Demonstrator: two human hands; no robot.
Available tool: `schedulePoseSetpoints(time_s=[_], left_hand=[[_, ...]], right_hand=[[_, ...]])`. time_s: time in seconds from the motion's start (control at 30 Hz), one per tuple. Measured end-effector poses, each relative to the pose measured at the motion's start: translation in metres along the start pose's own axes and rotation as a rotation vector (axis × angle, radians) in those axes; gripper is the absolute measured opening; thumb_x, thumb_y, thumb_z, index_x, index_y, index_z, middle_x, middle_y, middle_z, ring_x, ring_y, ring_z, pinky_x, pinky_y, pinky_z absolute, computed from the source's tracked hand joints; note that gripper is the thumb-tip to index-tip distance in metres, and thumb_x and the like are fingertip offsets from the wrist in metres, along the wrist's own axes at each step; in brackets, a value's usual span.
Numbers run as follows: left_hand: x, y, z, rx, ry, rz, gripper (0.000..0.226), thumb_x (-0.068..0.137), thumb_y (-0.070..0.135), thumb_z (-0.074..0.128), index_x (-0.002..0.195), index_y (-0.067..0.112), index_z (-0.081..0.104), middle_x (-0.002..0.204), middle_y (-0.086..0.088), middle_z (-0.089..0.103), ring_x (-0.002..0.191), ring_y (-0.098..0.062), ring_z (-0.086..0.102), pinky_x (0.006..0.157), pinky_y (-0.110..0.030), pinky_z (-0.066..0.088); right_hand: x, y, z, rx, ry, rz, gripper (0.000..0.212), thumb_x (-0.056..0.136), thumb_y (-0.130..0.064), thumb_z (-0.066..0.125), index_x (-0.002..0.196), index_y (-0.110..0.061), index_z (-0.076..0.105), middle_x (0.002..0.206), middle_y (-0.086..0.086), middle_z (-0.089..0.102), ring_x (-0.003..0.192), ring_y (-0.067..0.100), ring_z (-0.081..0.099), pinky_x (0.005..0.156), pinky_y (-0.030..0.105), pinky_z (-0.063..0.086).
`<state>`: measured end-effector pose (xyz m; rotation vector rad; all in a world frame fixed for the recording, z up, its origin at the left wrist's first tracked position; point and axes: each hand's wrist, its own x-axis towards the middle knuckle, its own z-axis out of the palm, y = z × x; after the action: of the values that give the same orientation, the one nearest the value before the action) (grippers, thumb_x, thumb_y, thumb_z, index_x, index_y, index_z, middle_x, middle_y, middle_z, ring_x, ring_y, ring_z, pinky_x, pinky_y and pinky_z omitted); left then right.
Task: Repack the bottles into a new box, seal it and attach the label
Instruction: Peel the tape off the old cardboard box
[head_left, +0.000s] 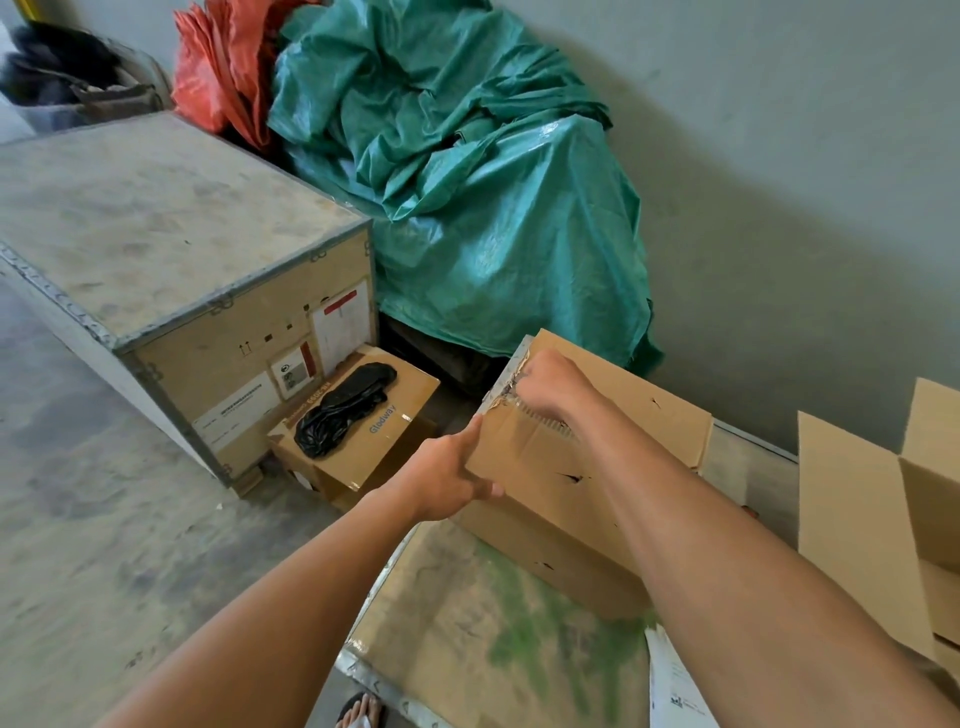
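A closed, scuffed cardboard box (613, 467) with small tears sits on a wooden crate top (467, 639) in front of me. My left hand (447, 480) holds the box's near left corner, thumb up along the edge. My right hand (550, 387) is curled at the far left top corner, gripping a strip of clear tape (511, 387) that is torn and lifted off the cardboard there. An open, empty-looking new box (883, 519) stands at the right edge. No bottles are visible.
A large wooden crate (171, 249) stands to the left, with a small cardboard box (363, 436) carrying a black bag at its foot. Green tarp (467, 182) covers a heap against the wall. A white sheet (670, 680) lies on the crate top near me.
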<state>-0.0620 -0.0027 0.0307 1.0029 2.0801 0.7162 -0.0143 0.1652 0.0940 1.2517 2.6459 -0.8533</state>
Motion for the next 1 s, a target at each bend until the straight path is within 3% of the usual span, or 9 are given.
schedulePoseSetpoints(time_s=[0.43, 0.47, 0.53, 0.6, 0.67, 0.73, 0.83, 0.9, 1.0], left_hand=[[0.005, -0.003, 0.002, -0.044, 0.005, -0.025, 0.103, 0.088, 0.034, 0.076, 0.161, 0.029, 0.005, 0.143, -0.005, 0.057, 0.128, -0.023, 0.056, 0.109, -0.037, 0.043], [0.005, -0.002, 0.002, -0.037, 0.006, -0.025, 0.103, 0.088, 0.035, 0.076, 0.162, 0.029, 0.004, 0.143, -0.005, 0.057, 0.128, -0.023, 0.056, 0.108, -0.036, 0.043], [0.006, -0.002, 0.003, -0.017, 0.008, -0.027, 0.103, 0.088, 0.037, 0.075, 0.162, 0.028, 0.004, 0.143, -0.006, 0.057, 0.126, -0.024, 0.057, 0.107, -0.035, 0.044], [0.007, -0.004, 0.004, 0.0, 0.013, -0.042, 0.104, 0.088, 0.038, 0.075, 0.162, 0.028, 0.003, 0.142, -0.007, 0.057, 0.124, -0.024, 0.058, 0.105, -0.036, 0.044], [0.007, -0.003, 0.006, 0.022, 0.015, -0.054, 0.106, 0.088, 0.04, 0.076, 0.162, 0.028, 0.002, 0.145, -0.007, 0.054, 0.126, -0.025, 0.055, 0.106, -0.036, 0.043], [0.007, 0.0, 0.009, 0.068, 0.041, -0.038, 0.107, 0.087, 0.041, 0.076, 0.162, 0.025, 0.001, 0.157, -0.007, 0.04, 0.14, -0.026, 0.042, 0.111, -0.036, 0.036], [0.004, 0.009, 0.015, 0.162, 0.073, 0.039, 0.108, 0.087, 0.04, 0.075, 0.162, 0.019, 0.001, 0.169, -0.004, 0.011, 0.155, -0.022, 0.009, 0.121, -0.037, 0.018], [0.001, 0.016, 0.02, 0.2, 0.06, 0.056, 0.11, 0.087, 0.043, 0.075, 0.162, 0.016, 0.0, 0.169, -0.002, 0.009, 0.155, -0.022, 0.009, 0.12, -0.037, 0.02], [-0.003, 0.016, 0.023, 0.235, 0.092, 0.075, 0.109, 0.087, 0.048, 0.073, 0.162, 0.013, 0.002, 0.164, -0.006, 0.021, 0.146, -0.028, 0.03, 0.112, -0.039, 0.033]], right_hand=[[-0.018, 0.004, 0.014, -0.039, -0.063, -0.062, 0.033, 0.094, -0.004, 0.045, 0.062, -0.012, 0.04, 0.062, 0.005, 0.038, 0.055, 0.021, 0.035, 0.049, 0.031, 0.023], [-0.024, 0.007, 0.012, -0.037, -0.062, -0.061, 0.028, 0.096, -0.007, 0.046, 0.069, -0.009, 0.053, 0.068, 0.008, 0.049, 0.061, 0.025, 0.047, 0.051, 0.032, 0.031], [-0.036, 0.016, 0.01, -0.038, -0.046, -0.076, 0.026, 0.098, -0.01, 0.048, 0.11, -0.009, 0.071, 0.105, 0.015, 0.068, 0.097, 0.035, 0.064, 0.076, 0.038, 0.052], [-0.049, 0.029, 0.008, -0.011, 0.005, -0.085, 0.043, 0.1, -0.011, 0.048, 0.142, -0.017, 0.057, 0.14, 0.012, 0.061, 0.123, 0.035, 0.058, 0.098, 0.042, 0.052], [-0.065, 0.043, 0.005, 0.082, 0.055, -0.093, 0.048, 0.102, -0.013, 0.051, 0.149, -0.021, 0.048, 0.152, 0.006, 0.05, 0.132, 0.03, 0.053, 0.104, 0.037, 0.047], [-0.08, 0.058, 0.003, 0.181, 0.093, -0.072, 0.046, 0.101, -0.017, 0.06, 0.146, -0.019, 0.05, 0.15, 0.005, 0.052, 0.132, 0.026, 0.052, 0.099, 0.031, 0.041], [-0.106, 0.081, 0.006, 0.312, 0.178, -0.015, 0.038, 0.093, -0.023, 0.074, 0.13, -0.02, 0.063, 0.131, 0.003, 0.064, 0.113, 0.021, 0.061, 0.088, 0.029, 0.043], [-0.127, 0.097, 0.011, 0.356, 0.255, 0.011, 0.032, 0.09, -0.024, 0.077, 0.121, -0.021, 0.069, 0.115, -0.001, 0.067, 0.096, 0.016, 0.062, 0.079, 0.027, 0.045], [-0.157, 0.117, 0.027, 0.393, 0.371, 0.024, 0.026, 0.09, -0.021, 0.075, 0.116, -0.021, 0.074, 0.092, -0.009, 0.063, 0.071, 0.004, 0.054, 0.058, 0.018, 0.038]])
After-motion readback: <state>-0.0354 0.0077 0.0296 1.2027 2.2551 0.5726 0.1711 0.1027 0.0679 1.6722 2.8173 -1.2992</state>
